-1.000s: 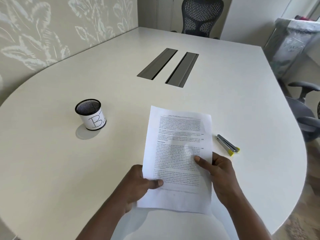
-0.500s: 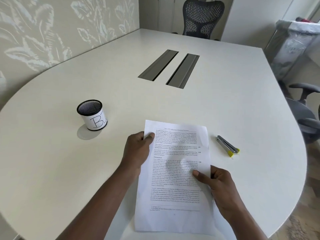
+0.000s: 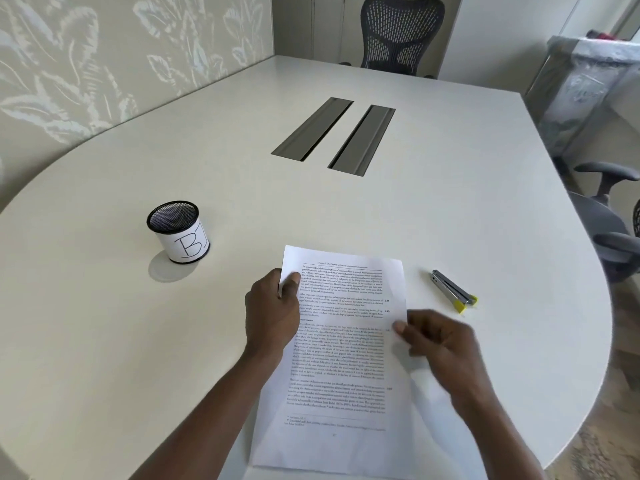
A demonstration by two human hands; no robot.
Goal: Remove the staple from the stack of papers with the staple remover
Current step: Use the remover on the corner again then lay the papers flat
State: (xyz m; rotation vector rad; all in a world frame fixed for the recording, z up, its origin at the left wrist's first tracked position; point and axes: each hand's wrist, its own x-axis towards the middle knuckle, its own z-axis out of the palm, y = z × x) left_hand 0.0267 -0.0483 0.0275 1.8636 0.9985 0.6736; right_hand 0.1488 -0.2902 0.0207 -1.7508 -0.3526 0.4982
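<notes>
A stack of papers with printed text lies on the white table, its near end hanging over the front edge. My left hand pinches the stack's upper left corner, thumb on top. My right hand is blurred at the stack's right edge, thumb touching the margin; whether it grips the paper I cannot tell. The staple remover, grey metal with yellow tips, lies on the table to the right of the papers, a short way beyond my right hand. The staple itself is not visible.
A black mesh cup with a white label stands left of the papers. Two grey cable slots are set in the table's middle. Office chairs stand at the far end and at the right.
The stack came down from being held up and now lies flat. My left hand went from its lower edge to the upper left corner. My right hand slid to the right edge.
</notes>
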